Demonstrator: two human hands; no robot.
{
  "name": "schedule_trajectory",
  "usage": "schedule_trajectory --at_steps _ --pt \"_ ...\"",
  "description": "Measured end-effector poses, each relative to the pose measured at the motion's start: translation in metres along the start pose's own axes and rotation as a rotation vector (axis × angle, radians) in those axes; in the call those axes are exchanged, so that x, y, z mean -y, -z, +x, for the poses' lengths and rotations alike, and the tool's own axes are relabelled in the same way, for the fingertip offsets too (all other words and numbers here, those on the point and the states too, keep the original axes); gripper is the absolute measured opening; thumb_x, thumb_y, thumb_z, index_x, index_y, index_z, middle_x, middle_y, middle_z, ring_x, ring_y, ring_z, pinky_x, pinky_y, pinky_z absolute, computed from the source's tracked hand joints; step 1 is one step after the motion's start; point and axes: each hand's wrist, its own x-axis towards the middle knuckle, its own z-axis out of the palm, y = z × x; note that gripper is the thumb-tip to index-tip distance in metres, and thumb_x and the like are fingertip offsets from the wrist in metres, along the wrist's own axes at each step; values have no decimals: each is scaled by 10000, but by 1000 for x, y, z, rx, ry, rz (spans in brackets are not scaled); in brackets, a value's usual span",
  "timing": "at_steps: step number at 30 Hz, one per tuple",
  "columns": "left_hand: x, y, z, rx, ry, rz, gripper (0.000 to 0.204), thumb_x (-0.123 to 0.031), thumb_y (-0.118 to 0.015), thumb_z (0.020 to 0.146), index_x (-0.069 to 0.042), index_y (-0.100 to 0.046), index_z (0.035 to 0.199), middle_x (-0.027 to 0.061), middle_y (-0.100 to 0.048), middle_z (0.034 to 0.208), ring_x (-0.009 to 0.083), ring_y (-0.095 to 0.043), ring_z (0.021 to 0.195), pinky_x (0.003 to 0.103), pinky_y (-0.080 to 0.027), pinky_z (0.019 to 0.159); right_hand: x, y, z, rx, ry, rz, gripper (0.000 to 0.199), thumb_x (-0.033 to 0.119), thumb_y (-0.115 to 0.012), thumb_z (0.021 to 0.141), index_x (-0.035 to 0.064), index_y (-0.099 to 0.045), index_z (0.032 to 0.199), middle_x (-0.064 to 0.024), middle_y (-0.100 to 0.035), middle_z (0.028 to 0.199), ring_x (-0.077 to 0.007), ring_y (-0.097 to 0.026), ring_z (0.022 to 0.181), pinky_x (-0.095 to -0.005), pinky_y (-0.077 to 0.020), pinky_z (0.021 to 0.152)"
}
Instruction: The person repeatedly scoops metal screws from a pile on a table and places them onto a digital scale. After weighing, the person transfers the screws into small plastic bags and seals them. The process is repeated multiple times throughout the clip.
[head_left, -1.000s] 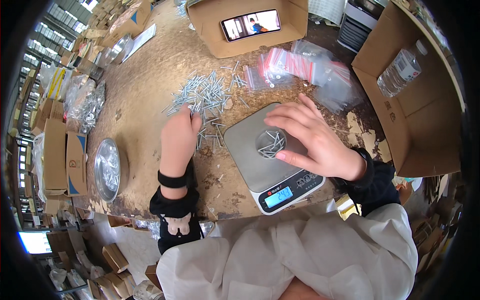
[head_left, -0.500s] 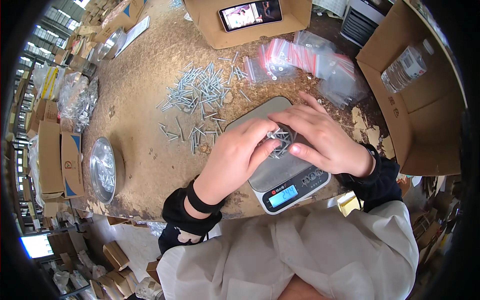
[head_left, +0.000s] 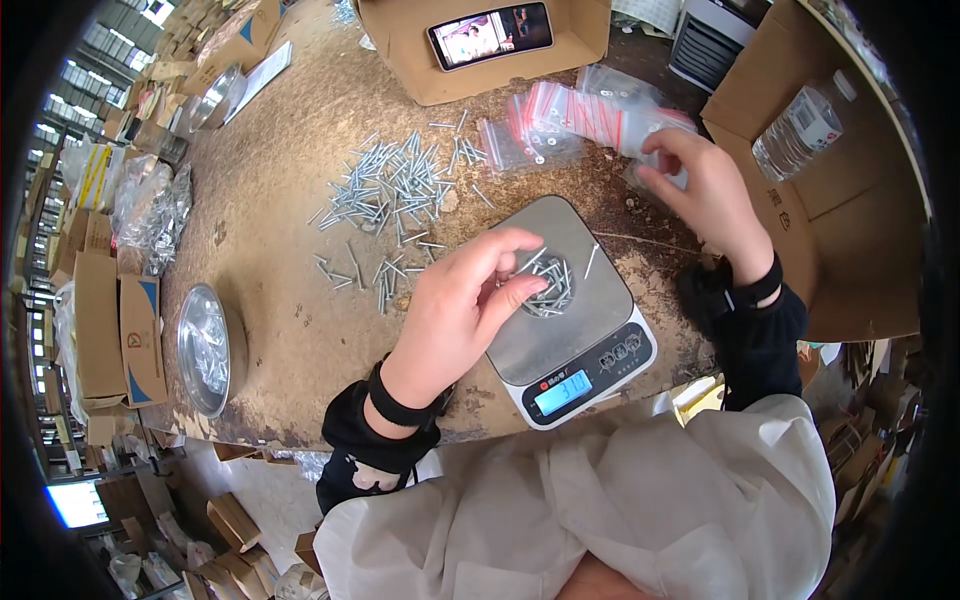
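My left hand is curled against the left side of a round cluster of silver screws, with thumb and forefinger on either side of some of them. Its other fingers are mostly hidden. The cluster rests on the metal plate of a digital scale with a lit blue display; whether a clear dish holds it is hard to see. One loose screw lies apart on the plate. Up to the right, my right hand is over the clear zip bags, its thumb and fingers bent but apart.
A loose heap of screws spreads over the worn table. At left stands a metal bowl with bagged parts. A cardboard box behind holds a phone; another box at right contains a plastic bottle.
My right hand has left the screws on the scale and moved up and right to the zip bags. My left hand stays at the cluster. The scale's display reading has changed.
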Motion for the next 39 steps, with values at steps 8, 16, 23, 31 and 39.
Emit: schedule_trajectory --at_steps 8,16,23,31,39 --pt "9 2 -1 -92 -26 -30 251 -84 -754 861 -51 -653 1089 25 -528 748 86 -489 592 247 -405 519 -37 -9 0 252 -136 -91 198 192 -722 815 29 -614 839 -146 -649 784 -348 -638 783 -437 -479 672" --pt "7 11 -2 -139 -97 -113 225 -49 -753 859 -8 -648 1054 19 -591 796 51 -490 633 214 -398 544 -22 -6 2 171 -66 -72 151 185 -688 841 39 -652 844 -150 -654 752 -356 -639 764 -430 -485 661" --pt "-2 13 -4 -82 -26 -65 178 -59 -743 872 -4 -658 1018 8 -610 837 49 -510 677 211 -406 583 -12 -5 0 125 -81 -122 150 192 -699 837 49 -660 859 -133 -662 771 -345 -645 762 -430 -491 665" --pt "33 55 0 -395 141 136 258 -166 -734 899 -2 -652 1081 56 -635 862 121 -584 700 262 -460 630 31 -11 -3 49 428 257 339 44 -717 788 95 -681 1121 -109 -581 1222 -332 -558 1168 -420 -468 980" --pt "52 82 1 -496 16 771 443 -288 -709 912 4 -586 1221 201 -558 1276 337 -535 1201 416 -415 1021 41 -29 -5 197 574 334 147 73 -733 776 48 -645 891 -111 -552 1216 -364 -507 1216 -469 -424 1019"
